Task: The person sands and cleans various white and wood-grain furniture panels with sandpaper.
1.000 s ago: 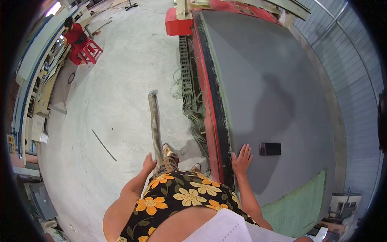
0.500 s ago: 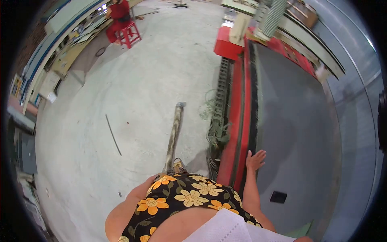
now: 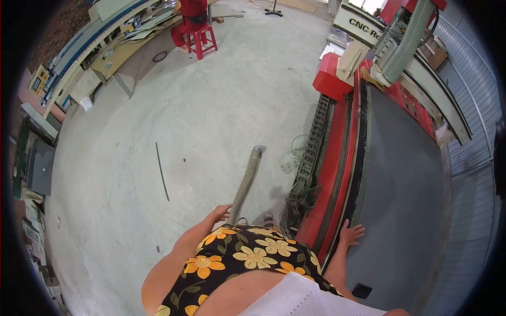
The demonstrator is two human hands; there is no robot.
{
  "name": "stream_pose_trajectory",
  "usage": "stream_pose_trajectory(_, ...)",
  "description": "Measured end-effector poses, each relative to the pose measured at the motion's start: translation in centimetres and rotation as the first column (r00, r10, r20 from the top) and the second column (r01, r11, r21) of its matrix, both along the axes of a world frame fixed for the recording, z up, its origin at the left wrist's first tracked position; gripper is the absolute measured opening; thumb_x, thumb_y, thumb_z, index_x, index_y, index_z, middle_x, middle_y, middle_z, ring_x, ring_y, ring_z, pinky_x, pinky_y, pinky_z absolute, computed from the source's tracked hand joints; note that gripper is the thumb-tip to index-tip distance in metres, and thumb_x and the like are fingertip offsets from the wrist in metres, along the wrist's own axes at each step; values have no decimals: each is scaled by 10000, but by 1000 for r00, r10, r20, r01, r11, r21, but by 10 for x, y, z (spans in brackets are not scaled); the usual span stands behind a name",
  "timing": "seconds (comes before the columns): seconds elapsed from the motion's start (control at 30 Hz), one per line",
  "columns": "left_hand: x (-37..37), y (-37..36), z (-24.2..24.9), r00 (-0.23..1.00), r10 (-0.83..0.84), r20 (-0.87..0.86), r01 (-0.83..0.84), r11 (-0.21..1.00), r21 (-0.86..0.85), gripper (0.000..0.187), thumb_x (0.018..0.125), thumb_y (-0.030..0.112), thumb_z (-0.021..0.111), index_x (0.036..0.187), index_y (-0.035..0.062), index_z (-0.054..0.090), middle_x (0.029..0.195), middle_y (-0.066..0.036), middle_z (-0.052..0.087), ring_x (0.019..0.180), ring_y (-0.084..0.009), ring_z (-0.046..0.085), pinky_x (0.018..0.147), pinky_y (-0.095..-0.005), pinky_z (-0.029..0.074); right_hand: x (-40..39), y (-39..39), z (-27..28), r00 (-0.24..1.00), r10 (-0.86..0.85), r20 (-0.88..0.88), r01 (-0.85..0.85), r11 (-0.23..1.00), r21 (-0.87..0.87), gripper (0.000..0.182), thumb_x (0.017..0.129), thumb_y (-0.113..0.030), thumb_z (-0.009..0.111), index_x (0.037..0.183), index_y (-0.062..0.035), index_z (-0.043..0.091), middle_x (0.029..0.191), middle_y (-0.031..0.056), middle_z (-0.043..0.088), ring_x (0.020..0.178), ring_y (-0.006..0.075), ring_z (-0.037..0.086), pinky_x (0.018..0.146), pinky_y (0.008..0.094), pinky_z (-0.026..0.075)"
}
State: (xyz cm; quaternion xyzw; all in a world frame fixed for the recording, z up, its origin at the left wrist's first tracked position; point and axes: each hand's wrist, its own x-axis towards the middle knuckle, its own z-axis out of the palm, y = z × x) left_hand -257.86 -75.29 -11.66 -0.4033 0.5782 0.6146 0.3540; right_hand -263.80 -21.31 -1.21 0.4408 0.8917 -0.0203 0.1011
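Note:
My right hand (image 3: 352,233) rests at the edge of the grey machine bed (image 3: 403,184), fingers spread, holding nothing. Beyond its forearm a small black flat object (image 3: 361,290) lies on the bed. On the other side, my left hand (image 3: 221,213) shows beside the ribbed hose (image 3: 245,184), above the floral clothing; its fingers point toward the hose and look apart. Whether they touch the hose is unclear. The hose runs over the floor to a metal end fitting (image 3: 260,149).
A red machine rail (image 3: 331,179) and a cable chain (image 3: 313,142) run along the bed. The gantry (image 3: 363,26) spans its far end. A person in red (image 3: 194,9) sits on a red stool (image 3: 202,42) near a workbench (image 3: 113,59). A thin strip (image 3: 162,171) lies on the floor.
The view has shifted, so the machine and hose appear farther right. My left hand has come into view beside the hose. My right hand remains at the bed's edge, a little nearer my body.

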Motion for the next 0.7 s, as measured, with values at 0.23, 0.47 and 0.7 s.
stream_pose_trajectory(0.23,-94,24,-17,994,35,-104,-32,999,23,532,851,430,554,1223,66,444,1177,-139,536,936,-229,586,730,-357,466,-67,2,-5,1000,-2,-15,2,1000,-9,882,842,-662,336,1438,-54,105,1507,131,50,1381,318,85,1027,630,156)
stream_pose_trajectory(0.47,-180,73,-21,978,32,-207,-43,998,-51,323,833,331,583,972,41,557,822,-92,630,616,-181,618,469,-286,448,-144,3,-10,998,21,-58,-17,998,57,858,850,-655,328,1428,-46,154,1500,128,106,1376,315,116,1027,618,175)
stream_pose_trajectory(0.7,-271,109,-17,923,-2,-385,-85,974,-209,275,810,257,548,847,-3,629,722,-107,659,551,-188,633,486,-303,485,-244,1,-23,932,226,-284,-192,971,143,684,878,-534,421,1350,-47,330,1425,143,295,1320,300,267,998,564,259)
